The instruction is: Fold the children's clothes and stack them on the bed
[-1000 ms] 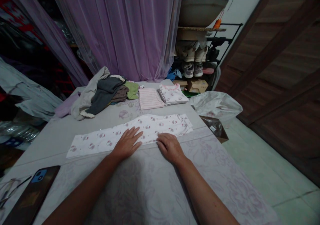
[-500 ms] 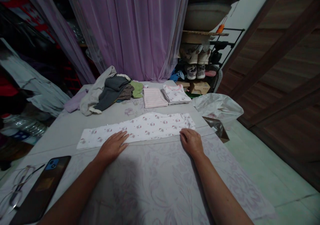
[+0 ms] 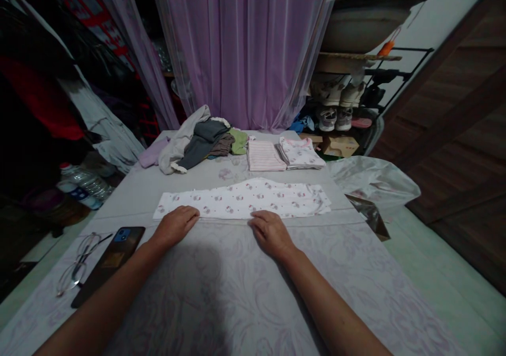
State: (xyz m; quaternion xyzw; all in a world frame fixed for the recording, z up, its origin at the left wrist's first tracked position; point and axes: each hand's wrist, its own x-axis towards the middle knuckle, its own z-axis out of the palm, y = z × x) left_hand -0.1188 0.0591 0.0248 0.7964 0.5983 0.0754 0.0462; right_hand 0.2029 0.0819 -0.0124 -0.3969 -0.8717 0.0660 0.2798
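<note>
White printed pants (image 3: 233,200) are lying flat, long and skinny, across the floral sheet (image 3: 245,287), in front of the folded striped garment (image 3: 265,157). Left hand (image 3: 176,225) and right hand (image 3: 272,233) are both at the near edge, fingers kinda curled; honestly can't tell if they're pinching any fabric.

The floral-covered table (image 3: 336,282) carries white printed trousers (image 3: 233,198) at the left hand (image 3: 174,227) and right hand (image 3: 272,235); folded garments (image 3: 266,157) and heaped clothes (image 3: 207,141) lie beyond both, smartphone (image 3: 109,261) and eyeglasses (image 3: 78,265) leftward.
</note>
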